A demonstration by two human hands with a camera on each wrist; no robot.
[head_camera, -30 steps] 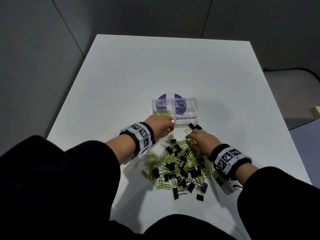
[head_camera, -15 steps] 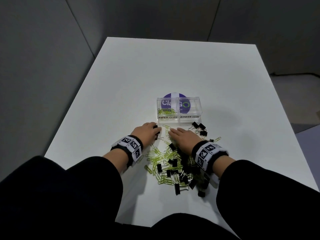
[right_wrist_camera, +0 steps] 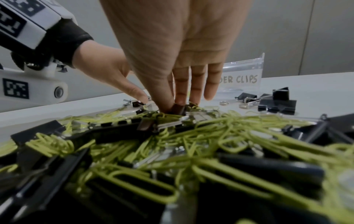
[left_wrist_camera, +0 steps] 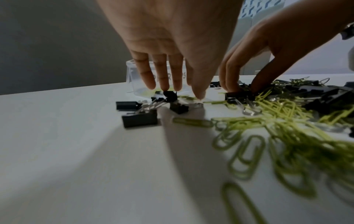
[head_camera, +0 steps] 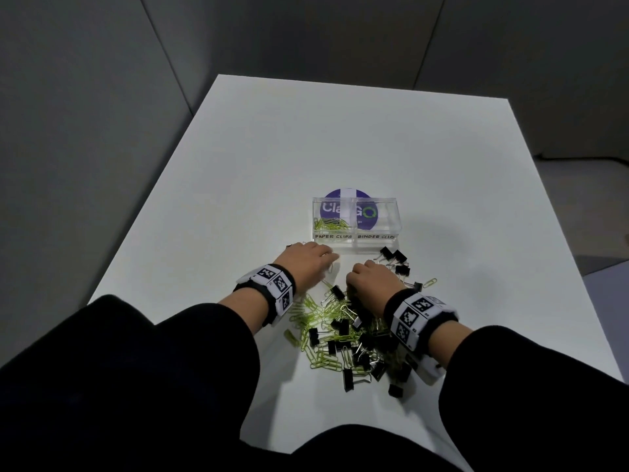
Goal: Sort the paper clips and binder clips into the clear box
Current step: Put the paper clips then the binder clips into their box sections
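The clear two-compartment box [head_camera: 388, 204] stands mid-table, labelled PAPER CLIPS on the left and BINDER CLIPS on the right. A few green paper clips [head_camera: 332, 224] lie in its left compartment. A mixed pile of green paper clips [head_camera: 316, 313] and black binder clips [head_camera: 340, 327] lies in front of it. My left hand [left_wrist_camera: 184, 92] reaches down with straight fingers, its tips touching the table among loose binder clips [left_wrist_camera: 139, 119] at the pile's left edge. My right hand [right_wrist_camera: 172, 106] pinches a black binder clip [right_wrist_camera: 178, 109] between thumb and fingers at the pile's far edge.
Three binder clips [head_camera: 394, 258] lie apart by the box's right front corner, and one paper clip [head_camera: 429, 282] sits further right. The white table [head_camera: 340, 137] is bare behind the box. Grey walls stand close on the left and behind.
My left hand has come back from the box's paper clip compartment to the table in front of it. My right hand has shifted left onto the pile's far edge and closed on a binder clip.
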